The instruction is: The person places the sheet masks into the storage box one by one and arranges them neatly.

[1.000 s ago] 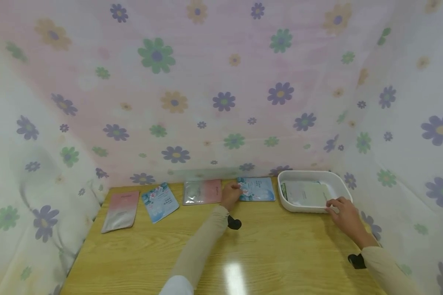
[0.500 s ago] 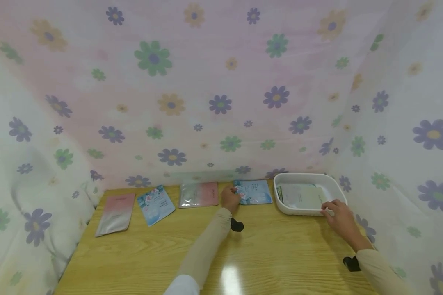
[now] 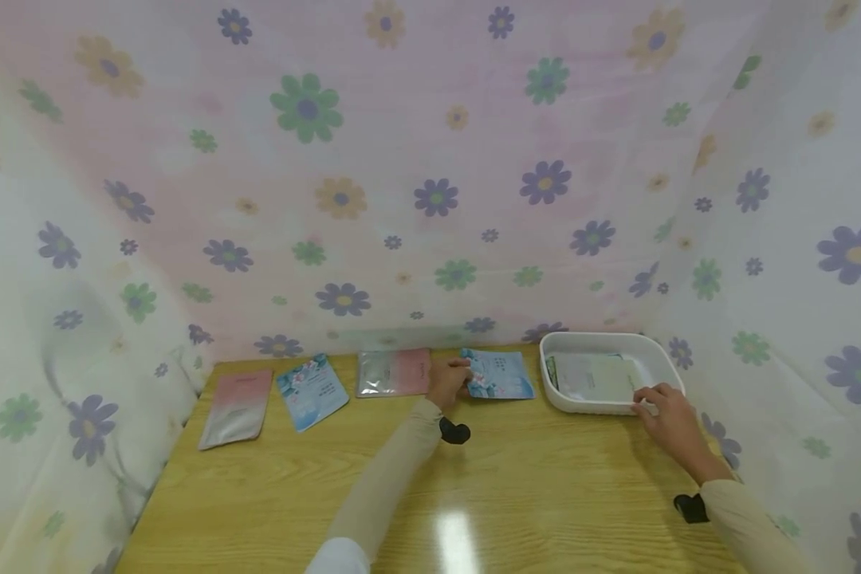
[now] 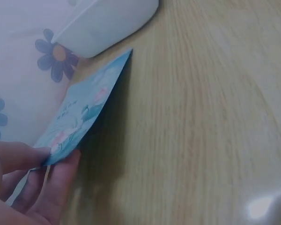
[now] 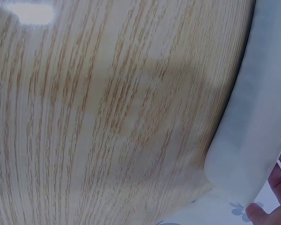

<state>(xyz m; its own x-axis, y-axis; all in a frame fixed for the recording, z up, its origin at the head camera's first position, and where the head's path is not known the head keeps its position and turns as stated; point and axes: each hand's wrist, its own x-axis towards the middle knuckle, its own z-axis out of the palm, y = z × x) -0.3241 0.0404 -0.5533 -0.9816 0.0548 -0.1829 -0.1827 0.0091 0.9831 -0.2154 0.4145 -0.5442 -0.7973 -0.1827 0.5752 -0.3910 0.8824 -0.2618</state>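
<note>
My left hand (image 3: 448, 384) pinches the left edge of a blue floral face mask packet (image 3: 505, 375) near the back of the table. In the left wrist view, the thumb lies on top of the packet (image 4: 82, 108) and fingers are under it; its right part is tilted up off the wood. At the right, my right hand (image 3: 669, 422) grips the front right rim of a white plastic basin (image 3: 666, 363). Pale green and whitish packets (image 3: 591, 377) lie inside the basin. The right wrist view shows only part of the hand (image 5: 276, 197) at the basin's edge.
A pink and silver packet (image 3: 393, 373) lies just left of my left hand. Farther left are another blue floral packet (image 3: 312, 392) and a pink packet (image 3: 235, 408). A flowered cloth (image 3: 373, 159) stands behind and beside the wooden table (image 3: 531, 486).
The blue floral packet by my left hand has been lifted off the table and tilted, its far edge turning slightly. My right hand stays on the basin's rim.
</note>
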